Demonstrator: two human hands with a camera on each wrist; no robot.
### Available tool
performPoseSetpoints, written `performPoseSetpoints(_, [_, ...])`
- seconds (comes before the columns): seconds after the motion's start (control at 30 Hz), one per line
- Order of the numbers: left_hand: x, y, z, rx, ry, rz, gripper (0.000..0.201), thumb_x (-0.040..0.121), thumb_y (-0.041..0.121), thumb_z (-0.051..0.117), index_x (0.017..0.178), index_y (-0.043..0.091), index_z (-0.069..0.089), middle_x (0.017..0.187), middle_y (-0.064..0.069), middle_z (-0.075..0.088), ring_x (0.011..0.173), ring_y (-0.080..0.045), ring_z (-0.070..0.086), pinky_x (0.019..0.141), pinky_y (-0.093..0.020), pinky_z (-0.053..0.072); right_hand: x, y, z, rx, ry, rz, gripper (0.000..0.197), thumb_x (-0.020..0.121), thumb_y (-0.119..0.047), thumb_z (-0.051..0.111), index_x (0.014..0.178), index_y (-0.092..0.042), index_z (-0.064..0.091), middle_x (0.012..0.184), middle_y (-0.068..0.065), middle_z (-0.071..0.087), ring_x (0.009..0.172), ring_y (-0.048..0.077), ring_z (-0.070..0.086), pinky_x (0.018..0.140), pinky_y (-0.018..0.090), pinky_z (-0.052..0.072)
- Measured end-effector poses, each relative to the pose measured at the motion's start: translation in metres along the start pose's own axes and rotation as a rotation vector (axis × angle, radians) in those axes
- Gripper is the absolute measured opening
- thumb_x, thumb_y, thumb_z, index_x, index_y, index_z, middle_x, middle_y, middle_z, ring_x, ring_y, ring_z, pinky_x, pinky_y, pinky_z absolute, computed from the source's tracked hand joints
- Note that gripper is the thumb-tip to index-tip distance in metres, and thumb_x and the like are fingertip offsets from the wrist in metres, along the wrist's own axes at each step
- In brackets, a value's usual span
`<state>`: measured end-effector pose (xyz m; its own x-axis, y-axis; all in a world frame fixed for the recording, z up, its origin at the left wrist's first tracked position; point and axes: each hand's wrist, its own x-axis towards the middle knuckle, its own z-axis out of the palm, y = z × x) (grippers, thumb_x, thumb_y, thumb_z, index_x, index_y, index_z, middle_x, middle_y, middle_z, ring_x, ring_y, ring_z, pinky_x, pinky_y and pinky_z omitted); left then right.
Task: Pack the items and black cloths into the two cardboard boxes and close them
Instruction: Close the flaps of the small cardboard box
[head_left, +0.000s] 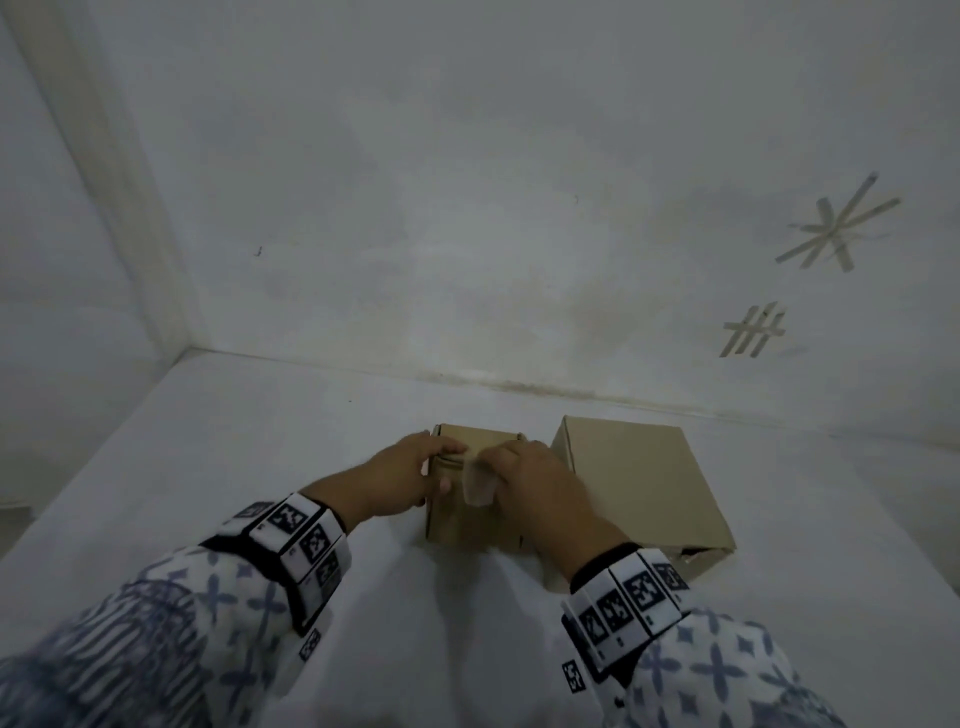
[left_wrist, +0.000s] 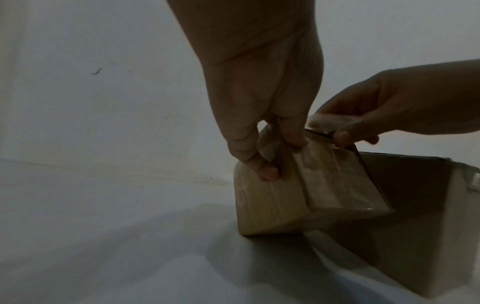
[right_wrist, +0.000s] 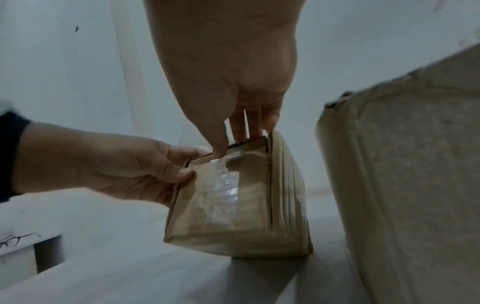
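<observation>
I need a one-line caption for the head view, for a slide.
Both hands, left hand and right hand, work at the small cardboard box beside the larger closed box.

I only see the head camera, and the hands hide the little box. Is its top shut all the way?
Observer: Not quite. The right wrist view shows a thin dark gap along the small box's top front edge, where the right hand pinches it.
Operator: What's the shiny bit?
Observer: A strip of clear tape runs down the box's front face from under the right thumb.
Operator: Anything else around?
Observer: A pair of glasses lies on a white surface off to the left, out of your view.
</observation>
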<state>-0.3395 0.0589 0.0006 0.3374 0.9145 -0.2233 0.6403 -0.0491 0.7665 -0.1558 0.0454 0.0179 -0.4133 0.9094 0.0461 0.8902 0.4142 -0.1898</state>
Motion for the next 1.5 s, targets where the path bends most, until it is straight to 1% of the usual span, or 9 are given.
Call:
performPoseSetpoints(0.13, [0.015,0.004,-0.010,-0.084,-0.002,-0.055,0.042,0.091,0.011,0.058,0.131,0.017,0.050,0.125,-0.006,0.050,0.099,-0.027,0.057,0.082,-0.043,0.056,0.006,-0.005,0.014,-0.096,0.090,-0.089,0.023,0.057,-0.017,0.082,0.078,-0.020,0.074,0.087,0.001,0.073,0.081,0.021,0.067,0.077,0.029,0.052])
performPoseSetpoints(0.23, [0.023,0.004,-0.013,-0.132,-0.014,-0.106,0.040,0.091,0.011,0.058,0.130,0.018,0.051,0.119,-0.006,0.052,0.094,-0.027,0.058,0.082,-0.042,0.055,0.009,-0.005,0.020,-0.028,-0.005,-0.082,0.020,0.078,-0.005,0.062,0.095,-0.007,0.072,0.106,0.012,0.069,0.102,0.028,0.063,0.091,0.035,0.048])
performPoseSetpoints(0.37, [0.034,0.004,-0.011,-0.122,0.079,-0.115,0.038,0.091,0.009,0.056,0.129,0.011,0.051,0.118,-0.005,0.045,0.091,-0.027,0.056,0.068,-0.033,0.054,0.014,-0.003,0.026,-0.072,-0.127,-0.072,0.039,0.058,-0.005,0.065,0.095,-0.001,0.074,0.106,0.021,0.072,0.098,0.038,0.069,0.083,0.052,0.054])
performPoseSetpoints(0.57, [0.045,0.006,-0.005,0.022,0.182,-0.174,0.033,0.091,0.020,0.044,0.122,0.029,0.051,0.129,-0.011,0.045,0.099,-0.032,0.058,0.083,-0.044,0.056,0.003,-0.012,0.030,-0.222,-0.231,-0.074,0.059,0.097,-0.009,0.032,0.149,-0.002,0.006,0.159,0.018,0.001,0.148,0.033,0.000,0.115,0.040,-0.014])
performPoseSetpoints(0.73, [0.052,0.012,-0.005,0.030,0.152,-0.205,0.037,0.092,0.016,0.042,0.126,0.025,0.051,0.132,-0.010,0.044,0.104,-0.034,0.057,0.082,-0.045,0.057,0.007,-0.014,0.022,-0.049,-0.209,-0.058,0.036,0.094,-0.012,0.041,0.127,-0.004,0.054,0.130,0.017,0.057,0.116,0.032,0.054,0.097,0.032,0.040])
performPoseSetpoints(0.8, [0.054,0.014,-0.004,0.039,0.153,-0.224,0.039,0.091,0.022,0.044,0.130,0.024,0.047,0.133,-0.008,0.047,0.105,-0.029,0.056,0.088,-0.041,0.052,0.021,-0.007,0.005,0.001,-0.067,0.027,0.027,0.093,-0.017,0.044,0.110,-0.008,0.062,0.113,0.012,0.063,0.096,0.025,0.058,0.080,0.027,0.041])
performPoseSetpoints(0.97, [0.052,0.016,-0.002,0.042,0.200,-0.214,0.028,0.088,0.044,0.056,0.105,0.022,0.053,0.096,0.003,0.053,0.083,-0.019,0.053,0.068,-0.032,0.050,0.041,0.008,-0.001,-0.005,-0.135,0.190,0.059,0.093,-0.034,0.048,0.145,-0.013,0.029,0.154,0.013,0.027,0.144,0.030,0.018,0.116,0.040,0.021])
performPoseSetpoints(1.13, [0.054,0.013,0.002,0.109,0.228,-0.193,0.021,0.089,0.041,0.057,0.092,0.021,0.050,0.098,-0.003,0.060,0.087,-0.020,0.053,0.074,-0.031,0.043,0.044,0.014,0.004,0.233,-0.074,0.193,0.029,0.093,-0.025,0.050,0.119,-0.019,0.063,0.111,0.011,0.068,0.105,0.026,0.063,0.081,0.026,0.047])
performPoseSetpoints(1.5, [0.054,0.006,0.006,0.128,0.108,-0.181,0.039,0.091,0.042,0.053,0.114,0.012,0.044,0.116,-0.013,0.054,0.097,-0.027,0.056,0.078,-0.034,0.046,0.049,0.014,0.002,0.093,-0.128,0.224,0.034,0.098,-0.027,0.042,0.116,-0.010,0.064,0.117,0.013,0.067,0.112,0.029,0.058,0.091,0.033,0.046])
